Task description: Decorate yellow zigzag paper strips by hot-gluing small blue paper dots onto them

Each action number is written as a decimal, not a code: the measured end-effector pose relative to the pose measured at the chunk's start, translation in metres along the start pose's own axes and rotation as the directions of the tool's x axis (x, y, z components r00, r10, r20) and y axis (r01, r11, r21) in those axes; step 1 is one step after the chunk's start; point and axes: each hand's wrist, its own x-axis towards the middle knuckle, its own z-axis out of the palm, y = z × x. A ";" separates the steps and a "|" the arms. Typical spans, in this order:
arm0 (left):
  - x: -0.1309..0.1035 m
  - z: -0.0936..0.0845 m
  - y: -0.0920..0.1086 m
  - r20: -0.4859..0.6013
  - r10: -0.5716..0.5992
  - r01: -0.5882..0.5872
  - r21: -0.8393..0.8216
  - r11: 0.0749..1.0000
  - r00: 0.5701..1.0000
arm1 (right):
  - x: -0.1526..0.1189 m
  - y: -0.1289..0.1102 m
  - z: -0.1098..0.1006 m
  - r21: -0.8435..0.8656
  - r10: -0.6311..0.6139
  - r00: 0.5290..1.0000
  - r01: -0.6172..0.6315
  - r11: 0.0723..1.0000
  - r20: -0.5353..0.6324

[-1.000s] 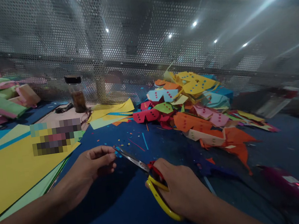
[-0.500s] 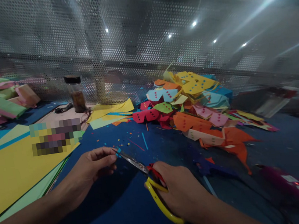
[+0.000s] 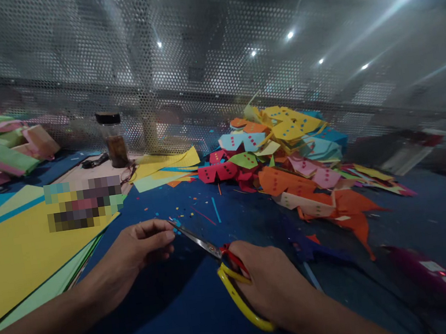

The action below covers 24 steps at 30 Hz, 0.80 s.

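My right hand (image 3: 263, 277) grips a pair of scissors (image 3: 240, 291) with yellow and red handles. The blades look nearly closed, and their tips reach the fingertips of my left hand (image 3: 146, 241). Thumb and fingers of that hand are pinched together. Whatever lies between them is too small or hidden to make out. Tiny blue paper bits (image 3: 177, 228) show right by the blade tips, above or on the dark blue table (image 3: 167, 329). Other coloured scraps lie just beyond, with a thin blue paper strip (image 3: 216, 210).
Folded coloured paper shapes (image 3: 291, 179) with dotted marks pile up at centre right. Large yellow sheets (image 3: 23, 256) lie left. A lidded jar (image 3: 115, 143) stands behind, before a perforated metal screen (image 3: 193, 71). A blue glue gun (image 3: 317, 247) and a purple device (image 3: 442, 280) lie right.
The scissor blades have closed somewhat. The blue paper piece at my left fingertips no longer shows whole; small blue bits appear there instead. Both hands stay almost in place.
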 end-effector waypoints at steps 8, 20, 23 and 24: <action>0.001 -0.001 -0.001 0.013 0.005 -0.005 0.004 1.000 1.000 | 0.001 0.003 0.002 -0.040 -0.025 0.999 0.024 0.999 -0.022; -0.001 0.000 0.001 0.009 -0.006 0.005 0.022 1.000 1.000 | 0.001 0.004 0.002 -0.053 -0.016 1.000 0.017 0.998 0.019; 0.000 -0.001 0.000 0.006 0.003 -0.003 0.004 1.000 1.000 | 0.001 0.002 -0.001 -0.035 -0.022 1.000 0.023 0.999 0.015; 0.001 -0.001 0.000 0.005 0.007 -0.007 0.000 1.000 1.000 | 0.001 0.001 -0.001 -0.030 -0.022 1.000 0.022 0.999 0.013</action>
